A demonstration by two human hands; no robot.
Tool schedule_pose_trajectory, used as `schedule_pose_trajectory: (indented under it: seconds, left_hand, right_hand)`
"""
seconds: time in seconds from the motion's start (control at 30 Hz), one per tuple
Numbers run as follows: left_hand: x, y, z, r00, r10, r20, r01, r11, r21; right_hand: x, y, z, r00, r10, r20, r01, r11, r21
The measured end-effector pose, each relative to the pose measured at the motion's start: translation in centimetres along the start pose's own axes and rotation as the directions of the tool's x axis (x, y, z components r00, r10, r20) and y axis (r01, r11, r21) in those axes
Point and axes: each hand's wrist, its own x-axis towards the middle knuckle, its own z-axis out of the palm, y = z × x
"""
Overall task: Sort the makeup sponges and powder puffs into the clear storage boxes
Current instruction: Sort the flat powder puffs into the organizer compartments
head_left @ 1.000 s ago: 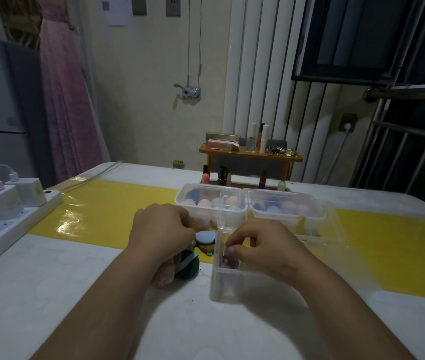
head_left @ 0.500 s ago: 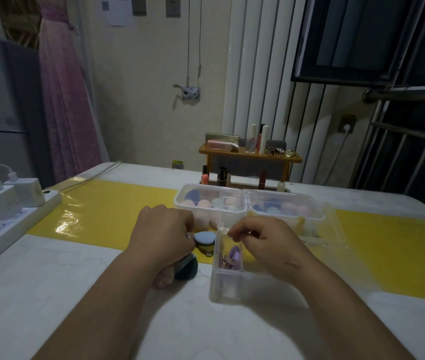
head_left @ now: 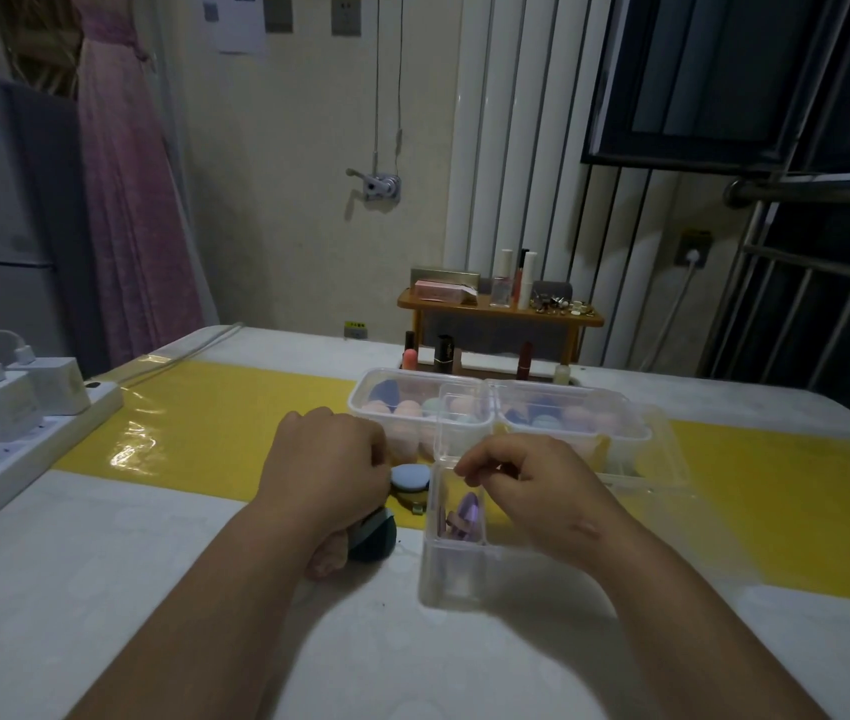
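**A:** Well, head view first. At the left grip?

**B:** Curled, knuckles up, low on the bench, right over a dark teal puff. Cannot tell whether holding it or only resting on it. Just beside the fingertips, a light blue puff.

**A:** And at the right grip?

**B:** Curled narrow above the near clear box, fingertips close to the thumb, nothing visible between them. Below, inside that box, a lilac sponge.

**A:** Further back?

**B:** Two more boxes, side by side on the yellow strip. In the left box, pink sponges. In the right box, blue pieces among pink ones.
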Motion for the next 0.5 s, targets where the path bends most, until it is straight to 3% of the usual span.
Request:
schedule_pose_trajectory:
  seconds: [0.23,0.5]
  left_hand:
    - [0.19,0.12,-0.26,0.969,-0.079,-0.233,0.057,0.994,-0.098]
    - [0.00,0.39,-0.44,0.950,-0.223,-0.218,0.098,0.876,-0.472]
  right_hand:
    - [-0.06,-0.22,-0.11,1.000,0.008,0.004,-0.008,1.000,0.020]
    - [0.15,0.00,0.01,1.000,0.006,-0.012,-0.006,1.000,0.022]
